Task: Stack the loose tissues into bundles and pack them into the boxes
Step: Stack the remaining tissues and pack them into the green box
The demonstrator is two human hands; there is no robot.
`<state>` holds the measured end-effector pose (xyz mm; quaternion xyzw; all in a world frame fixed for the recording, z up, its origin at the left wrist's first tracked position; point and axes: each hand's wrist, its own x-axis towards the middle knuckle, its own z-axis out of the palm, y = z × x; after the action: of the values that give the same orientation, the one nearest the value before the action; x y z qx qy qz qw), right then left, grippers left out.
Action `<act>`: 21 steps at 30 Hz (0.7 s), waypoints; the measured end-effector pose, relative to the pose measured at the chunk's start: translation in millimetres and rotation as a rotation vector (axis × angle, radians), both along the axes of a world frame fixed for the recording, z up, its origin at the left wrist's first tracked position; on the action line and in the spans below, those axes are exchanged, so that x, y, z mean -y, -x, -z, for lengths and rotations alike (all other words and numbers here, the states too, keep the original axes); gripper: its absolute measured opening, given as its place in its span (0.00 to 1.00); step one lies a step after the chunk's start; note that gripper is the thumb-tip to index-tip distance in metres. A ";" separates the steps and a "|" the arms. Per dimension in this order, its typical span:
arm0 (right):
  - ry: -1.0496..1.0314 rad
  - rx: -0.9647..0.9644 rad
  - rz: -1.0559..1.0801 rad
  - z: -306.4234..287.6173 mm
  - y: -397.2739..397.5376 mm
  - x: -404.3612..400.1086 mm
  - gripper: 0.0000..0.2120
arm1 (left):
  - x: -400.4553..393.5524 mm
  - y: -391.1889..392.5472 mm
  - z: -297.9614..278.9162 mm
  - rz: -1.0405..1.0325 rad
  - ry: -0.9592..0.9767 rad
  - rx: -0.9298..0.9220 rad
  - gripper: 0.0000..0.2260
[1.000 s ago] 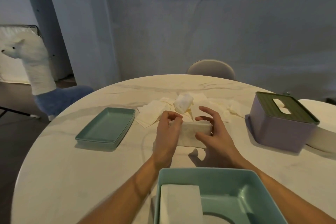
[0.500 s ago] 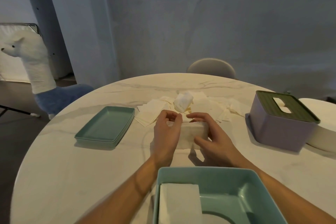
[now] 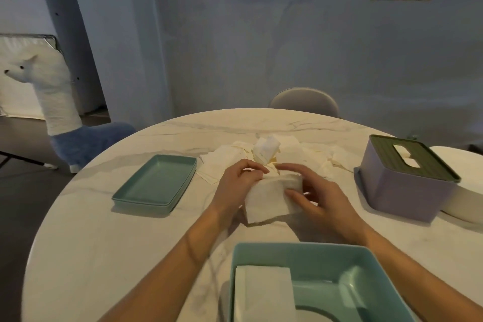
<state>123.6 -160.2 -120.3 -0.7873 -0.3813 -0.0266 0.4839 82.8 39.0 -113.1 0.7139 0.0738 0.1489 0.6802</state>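
Observation:
A white tissue bundle point(image 3: 269, 200) is held between both hands over the middle of the round marble table point(image 3: 104, 243). My left hand point(image 3: 235, 185) pinches its left upper corner. My right hand point(image 3: 316, 197) grips its right side with curled fingers. Behind them lies a spread of loose tissues point(image 3: 222, 162) with a crumpled one point(image 3: 266, 148) on top. An open teal box point(image 3: 326, 256) sits nearest me, and a folded tissue stack point(image 3: 264, 293) lies in its left half.
A teal lid point(image 3: 156, 180) lies flat to the left. A lilac tissue box point(image 3: 402, 193) with a green slotted lid stands to the right, beside a white rounded object point(image 3: 467, 180). A chair back point(image 3: 304, 100) rises beyond the table. A plush llama point(image 3: 52, 102) stands at far left.
Both hands have lifted and tilted the tissue bundle, so its broad face now hangs toward me. My right hand's fingers closed from spread to gripping the bundle's right side.

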 end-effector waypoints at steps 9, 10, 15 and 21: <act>0.101 0.091 -0.058 -57.0 -21.6 -29.6 0.16 | -8.3 16.3 -16.3 0.649 0.418 -0.254 0.29; 0.121 0.104 -0.034 -60.3 -29.3 -36.5 0.14 | -7.8 16.7 -15.6 0.594 0.441 -0.239 0.24; 0.105 0.082 0.357 -56.9 -81.6 -71.3 0.17 | -18.7 1.6 -2.0 0.397 0.725 -0.126 0.19; 0.399 0.084 0.423 -41.8 -118.9 -92.7 0.26 | -27.2 -11.1 4.9 0.167 0.773 -0.102 0.14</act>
<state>242.4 -67.5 -78.5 -0.9270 -0.2264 -0.0839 0.2869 93.9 66.2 -118.0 0.4155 0.0999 0.0188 0.9039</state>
